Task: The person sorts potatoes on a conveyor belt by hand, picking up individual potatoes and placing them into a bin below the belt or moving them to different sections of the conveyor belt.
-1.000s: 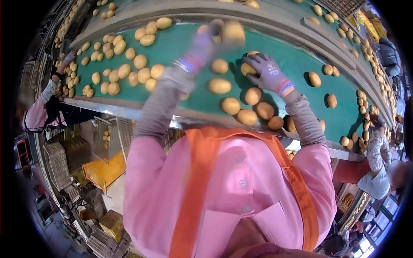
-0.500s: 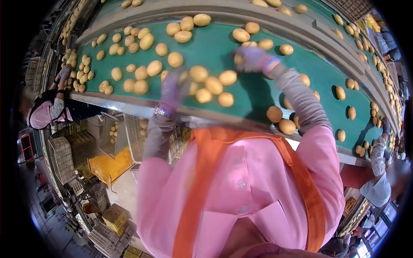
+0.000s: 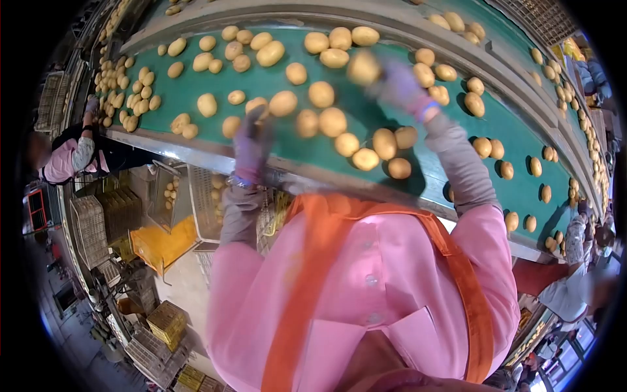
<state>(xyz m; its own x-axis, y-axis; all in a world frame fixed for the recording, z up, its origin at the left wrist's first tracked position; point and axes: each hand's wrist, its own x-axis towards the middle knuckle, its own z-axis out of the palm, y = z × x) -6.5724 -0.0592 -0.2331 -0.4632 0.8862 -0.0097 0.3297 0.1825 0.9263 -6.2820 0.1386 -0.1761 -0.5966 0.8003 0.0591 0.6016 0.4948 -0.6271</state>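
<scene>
Yellow potato [image 3: 363, 67], blurred, long axis unclear, beside right hand [image 3: 401, 86], arm outstretched, near green belt's [image 3: 261, 81] far edge. Left hand [image 3: 251, 145] by near edge, fingers pointing across; both grips: cannot tell.

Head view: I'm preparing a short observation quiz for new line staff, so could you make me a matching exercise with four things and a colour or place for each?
Column 1
1. Conveyor belt
2. Left hand
3. Wearer's shirt
4. Right hand

Column 2
A. Close to the belt's near edge
B. Pink
C. Over the belt, nearer its far edge
D. Green

Right pairs: 1-D, 2-A, 3-B, 4-C
</scene>
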